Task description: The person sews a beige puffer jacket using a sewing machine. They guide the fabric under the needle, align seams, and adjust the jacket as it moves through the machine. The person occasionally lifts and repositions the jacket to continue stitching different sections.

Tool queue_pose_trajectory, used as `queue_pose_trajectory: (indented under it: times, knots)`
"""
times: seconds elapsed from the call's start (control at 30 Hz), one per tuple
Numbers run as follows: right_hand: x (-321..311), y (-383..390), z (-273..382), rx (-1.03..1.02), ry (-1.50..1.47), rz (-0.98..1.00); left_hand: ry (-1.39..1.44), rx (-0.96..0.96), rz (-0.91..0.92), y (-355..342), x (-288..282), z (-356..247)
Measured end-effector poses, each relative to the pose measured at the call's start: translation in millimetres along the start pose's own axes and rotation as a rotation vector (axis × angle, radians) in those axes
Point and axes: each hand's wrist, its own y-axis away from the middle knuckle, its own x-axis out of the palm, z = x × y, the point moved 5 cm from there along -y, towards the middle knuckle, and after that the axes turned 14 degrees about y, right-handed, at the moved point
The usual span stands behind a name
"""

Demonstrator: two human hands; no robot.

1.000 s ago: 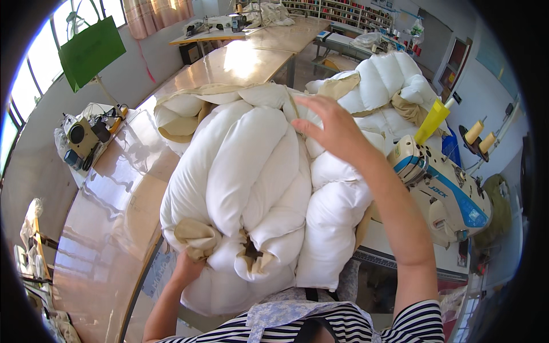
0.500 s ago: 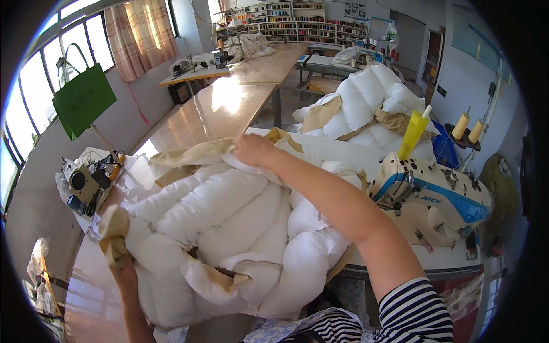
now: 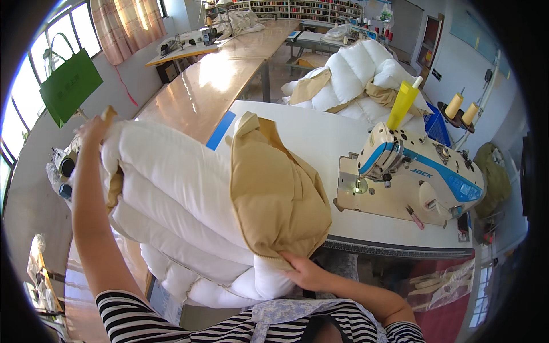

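While both hands [image 3: 94,132] [image 3: 309,274] grip the padded garment [image 3: 211,210], the left is outstretched farther.

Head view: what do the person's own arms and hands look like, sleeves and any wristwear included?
The left hand and right hand are ungloved, with no wristwear visible. The forearms are uncovered below short sleeves with dark and white stripes. No cables or markings show.

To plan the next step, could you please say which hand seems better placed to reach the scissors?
Probably the right hand, gripping the padded garment on the side nearer the scissors; the left hand is at the garment's opposite end, farther away. Either may need to let go first.
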Motion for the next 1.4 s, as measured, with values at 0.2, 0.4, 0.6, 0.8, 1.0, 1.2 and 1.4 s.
queue_pose_trajectory:
  times: [0.2,0.4,0.6,0.8,1.0,1.2,1.4]
  knots:
    - [53,12,-36,-0.089,0.351,0.201,0.516,0.445,0.311,123,56,-213]
    - [25,47,-45,-0.130,0.225,-0.127,0.872,0.745,0.761,201,50,-228]
    - [-27,70,-16,-0.160,-0.051,-0.391,1.677,0.636,0.201,169,-113,-243]
    - [-47,117,-90,0.239,-0.341,-0.399,1.671,0.841,0.221,194,-145,-269]
    - [-81,163,-83,0.525,0.494,-0.332,1.181,0.970,0.737,304,9,-304]
    - [-100,94,79,-0.236,0.843,-0.718,1.224,0.770,0.418,207,71,-232]
    - [-91,-17,51,-0.039,1.046,-0.655,0.116,0.633,0.491,256,169,-118]
